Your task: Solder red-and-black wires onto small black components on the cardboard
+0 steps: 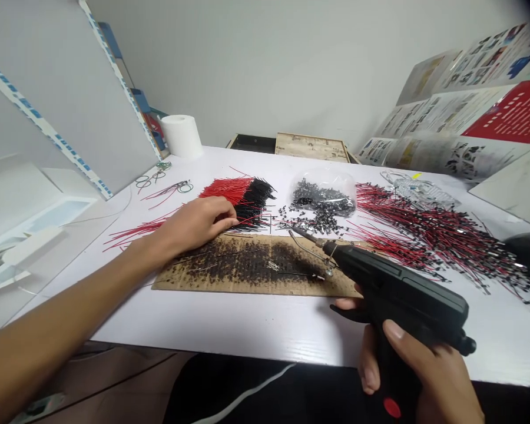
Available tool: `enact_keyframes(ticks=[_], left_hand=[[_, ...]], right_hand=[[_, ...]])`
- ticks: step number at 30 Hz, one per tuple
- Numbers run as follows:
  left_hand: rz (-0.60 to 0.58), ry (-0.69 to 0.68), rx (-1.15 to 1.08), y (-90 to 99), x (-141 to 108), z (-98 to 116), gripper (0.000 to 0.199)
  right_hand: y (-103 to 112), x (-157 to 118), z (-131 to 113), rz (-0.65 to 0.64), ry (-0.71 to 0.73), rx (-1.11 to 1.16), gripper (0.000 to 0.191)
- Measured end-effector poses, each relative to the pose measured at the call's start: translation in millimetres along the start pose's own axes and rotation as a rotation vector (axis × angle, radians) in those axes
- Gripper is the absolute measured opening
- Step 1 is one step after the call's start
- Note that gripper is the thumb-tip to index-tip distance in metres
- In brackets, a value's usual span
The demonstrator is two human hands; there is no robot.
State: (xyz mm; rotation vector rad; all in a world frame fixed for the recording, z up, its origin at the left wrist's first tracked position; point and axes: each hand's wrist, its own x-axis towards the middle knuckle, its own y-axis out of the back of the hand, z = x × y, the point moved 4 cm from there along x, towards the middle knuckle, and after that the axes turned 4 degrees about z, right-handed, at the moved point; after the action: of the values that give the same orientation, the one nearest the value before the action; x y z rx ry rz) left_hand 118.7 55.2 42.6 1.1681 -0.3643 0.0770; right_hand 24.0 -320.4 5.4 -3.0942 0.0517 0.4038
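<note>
My left hand (pixel 195 225) lies curled at the near edge of a dense bundle of red and black wires (pixel 239 197), with its fingertips among the strands. My right hand (pixel 408 359) grips the handle of a black soldering gun (pixel 397 288). The gun's bent wire tip (pixel 307 238) reaches over a scorched cardboard sheet (pixel 247 265), which is speckled black and holds a few thin wires. Just beyond that tip lie loose black connectors (pixel 313 221).
A clear bag of black connectors (pixel 324 197) sits behind the cardboard. A large tangle of red wires with black ends (pixel 437 241) spreads to the right. Small wire coils (pixel 161 185), a white roll (pixel 182 135), a wooden tray (pixel 311 147) and leaning printed sheets (pixel 450 118) surround the white table (pixel 229 324).
</note>
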Motion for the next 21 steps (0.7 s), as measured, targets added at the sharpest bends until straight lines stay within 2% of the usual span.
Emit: enact_keyframes(ticks=[4,7,9,13,18,21], left_hand=[[0.155,0.125,-0.149,17.6,-0.9,1.9,0.040],[0.271,0.230,-0.343,31.0,-1.8,0.9,0.055],[0.307,0.272,-0.465,35.2,-1.9,-0.6,0.064],[0.278,0.332,-0.583,33.3,-1.7,-3.6,0.064],[0.282,0.311,-0.636,30.4,-1.5,-4.4,0.052],[0.224,0.302,-0.662,26.8,-2.4,-1.2,0.047]], right_hand=[[-0.7,0.3,-0.1,0.008,-0.008,0.055,0.071],[-1.8,-0.1,-1.9,0.011,-0.004,0.064,0.066],[-2.6,-0.9,-2.6,0.015,-0.012,0.050,0.066],[-4.6,-2.7,-4.7,0.023,0.010,0.053,0.065],[-4.9,-2.0,-4.3,0.020,0.017,0.082,0.063],[-4.7,-1.8,-2.9,0.001,-0.010,0.122,0.066]])
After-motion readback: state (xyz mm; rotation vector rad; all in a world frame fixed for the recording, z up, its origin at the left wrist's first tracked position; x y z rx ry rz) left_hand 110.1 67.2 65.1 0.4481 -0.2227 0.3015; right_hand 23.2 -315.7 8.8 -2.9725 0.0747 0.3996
